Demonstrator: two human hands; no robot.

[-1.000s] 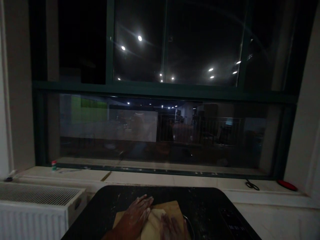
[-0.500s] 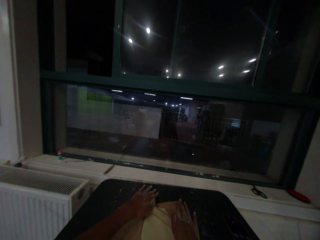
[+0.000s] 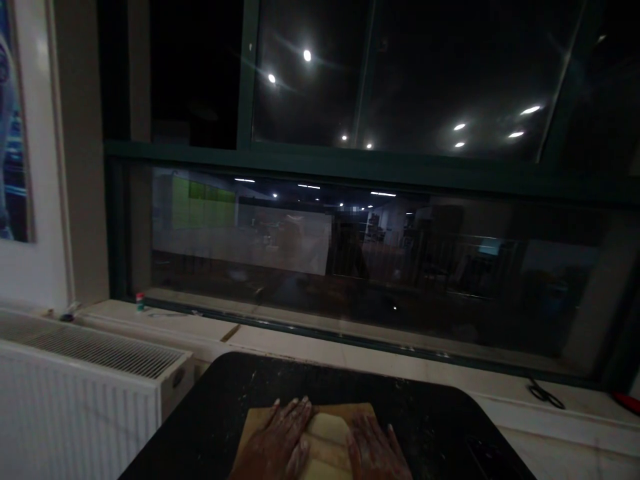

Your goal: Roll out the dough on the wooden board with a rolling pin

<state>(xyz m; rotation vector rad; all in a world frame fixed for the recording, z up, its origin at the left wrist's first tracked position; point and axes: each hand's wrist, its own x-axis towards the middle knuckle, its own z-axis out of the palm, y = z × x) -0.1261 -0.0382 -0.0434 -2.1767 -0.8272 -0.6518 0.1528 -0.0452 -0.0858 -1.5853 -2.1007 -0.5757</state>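
Black tabletop (image 3: pixel 430 407) bears seemingly part-worked dough (image 3: pixel 327 427) on a board (image 3: pixel 257 419), left hand (image 3: pixel 280 439) and right hand (image 3: pixel 377 450) flat-fingered against the dough, clasping nothing.

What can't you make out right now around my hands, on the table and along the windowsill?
All in the head view:
- Underside of the left hand and right hand: hidden by the hands themselves.
- Near end of the pale dough and board: cut off by the bottom edge.
- Dark flat object on the table: lost in dimness.
- Red item: cut by the right edge.
- Red-capped container: too small for markings.
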